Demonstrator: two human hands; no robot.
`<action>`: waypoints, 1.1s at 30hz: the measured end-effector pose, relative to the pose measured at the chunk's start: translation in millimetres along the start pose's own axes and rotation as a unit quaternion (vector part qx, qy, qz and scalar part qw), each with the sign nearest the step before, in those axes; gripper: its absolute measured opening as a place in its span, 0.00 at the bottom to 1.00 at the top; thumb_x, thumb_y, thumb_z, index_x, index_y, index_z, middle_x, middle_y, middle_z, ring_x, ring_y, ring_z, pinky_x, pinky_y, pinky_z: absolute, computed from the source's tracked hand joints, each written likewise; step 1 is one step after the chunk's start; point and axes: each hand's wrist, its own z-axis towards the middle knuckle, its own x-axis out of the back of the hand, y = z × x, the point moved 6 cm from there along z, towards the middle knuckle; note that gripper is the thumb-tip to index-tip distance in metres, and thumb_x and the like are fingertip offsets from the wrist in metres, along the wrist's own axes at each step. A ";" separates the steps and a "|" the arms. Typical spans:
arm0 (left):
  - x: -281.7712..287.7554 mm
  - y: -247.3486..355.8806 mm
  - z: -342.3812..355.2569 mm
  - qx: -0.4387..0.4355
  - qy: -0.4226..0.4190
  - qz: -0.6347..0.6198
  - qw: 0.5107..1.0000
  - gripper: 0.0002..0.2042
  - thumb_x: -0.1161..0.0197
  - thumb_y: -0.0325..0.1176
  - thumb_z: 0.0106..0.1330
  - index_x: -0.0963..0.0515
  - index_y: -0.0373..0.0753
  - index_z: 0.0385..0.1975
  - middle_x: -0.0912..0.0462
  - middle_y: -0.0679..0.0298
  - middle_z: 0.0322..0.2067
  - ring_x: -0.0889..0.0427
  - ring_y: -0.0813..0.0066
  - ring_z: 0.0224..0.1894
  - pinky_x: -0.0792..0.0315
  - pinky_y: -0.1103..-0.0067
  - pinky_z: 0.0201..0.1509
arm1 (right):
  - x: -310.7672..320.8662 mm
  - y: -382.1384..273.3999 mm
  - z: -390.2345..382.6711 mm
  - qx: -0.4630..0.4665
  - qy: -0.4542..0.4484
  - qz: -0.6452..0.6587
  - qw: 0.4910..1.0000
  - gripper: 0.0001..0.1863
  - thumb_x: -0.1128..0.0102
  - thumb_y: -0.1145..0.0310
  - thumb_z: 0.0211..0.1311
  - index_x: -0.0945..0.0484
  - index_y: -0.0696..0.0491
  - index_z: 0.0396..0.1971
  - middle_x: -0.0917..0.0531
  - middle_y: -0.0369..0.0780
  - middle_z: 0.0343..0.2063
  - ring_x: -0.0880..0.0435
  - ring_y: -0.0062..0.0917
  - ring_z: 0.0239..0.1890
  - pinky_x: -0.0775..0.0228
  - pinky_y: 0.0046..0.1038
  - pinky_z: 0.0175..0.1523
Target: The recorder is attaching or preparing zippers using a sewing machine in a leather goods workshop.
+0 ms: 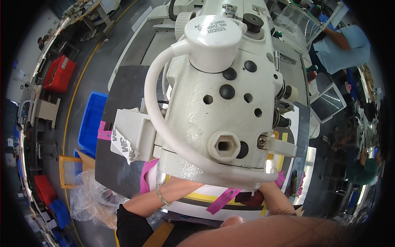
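Observation:
A white industrial sewing machine head (pixel 214 119), with a curved tube and cylindrical housing on top, fills the centre. My left hand (pixel 189 185) reaches beneath its near edge from the lower left, a bracelet on the wrist; its fingers are hidden. My right hand (pixel 265 188) reaches under the machine's right side, fingers also hidden. Between my forearms lie pink zipper tape (pixel 222 201), a dark red piece (pixel 249 199) and a white and yellow piece (pixel 199 199). Another pink strip (pixel 146 175) hangs left of the machine. What either hand holds is not visible.
A dark work plate (pixel 113 156) surrounds the machine. Blue (pixel 91 121) and red (pixel 59 74) bins, a yellow frame (pixel 66 172) and clear plastic bags (pixel 92 199) are at left. Two other people (pixel 341 47) (pixel 364 171) are at workstations on the right.

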 end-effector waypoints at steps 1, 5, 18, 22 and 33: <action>-6.5 0.2 -5.5 -0.022 0.002 0.067 0.998 0.27 0.44 0.51 0.63 0.26 0.37 0.55 0.31 0.45 0.55 0.34 0.40 0.58 0.47 0.52 0.65 | -3.5 0.7 2.3 0.017 0.002 0.002 1.000 0.22 0.44 0.74 0.50 0.21 0.56 0.49 0.19 0.43 0.48 0.21 0.37 0.52 0.29 0.33 0.57; 17.2 0.5 7.1 0.046 -0.023 -0.117 0.992 0.25 0.45 0.49 0.64 0.28 0.39 0.56 0.30 0.50 0.56 0.34 0.47 0.59 0.45 0.58 0.66 | 0.2 0.4 2.7 0.026 0.003 -0.002 1.000 0.21 0.44 0.74 0.51 0.21 0.55 0.49 0.19 0.42 0.47 0.21 0.38 0.51 0.28 0.35 0.55; 18.2 0.3 8.9 0.042 0.018 0.064 0.997 0.27 0.36 0.54 0.55 0.27 0.53 0.56 0.24 0.65 0.28 0.23 0.71 0.36 0.37 0.64 0.50 | 1.5 -13.2 2.7 0.049 0.032 -0.087 0.994 0.16 0.40 0.73 0.47 0.20 0.56 0.40 0.19 0.43 0.45 0.20 0.36 0.52 0.29 0.39 0.53; 39.9 12.7 13.9 -0.002 0.085 0.151 0.985 0.29 0.35 0.54 0.54 0.28 0.55 0.57 0.27 0.64 0.37 0.29 0.69 0.45 0.41 0.61 0.57 | -0.9 -20.1 4.7 0.094 0.036 -0.057 0.993 0.14 0.37 0.75 0.44 0.21 0.57 0.35 0.19 0.42 0.40 0.19 0.35 0.48 0.29 0.39 0.54; 48.3 -14.4 15.9 0.007 0.059 0.020 0.998 0.30 0.31 0.42 0.52 0.32 0.47 0.57 0.24 0.72 0.49 0.27 0.77 0.54 0.43 0.60 0.61 | -5.5 -38.9 20.6 0.098 0.029 -0.097 0.990 0.19 0.39 0.75 0.43 0.21 0.60 0.40 0.22 0.39 0.32 0.21 0.30 0.37 0.29 0.29 0.46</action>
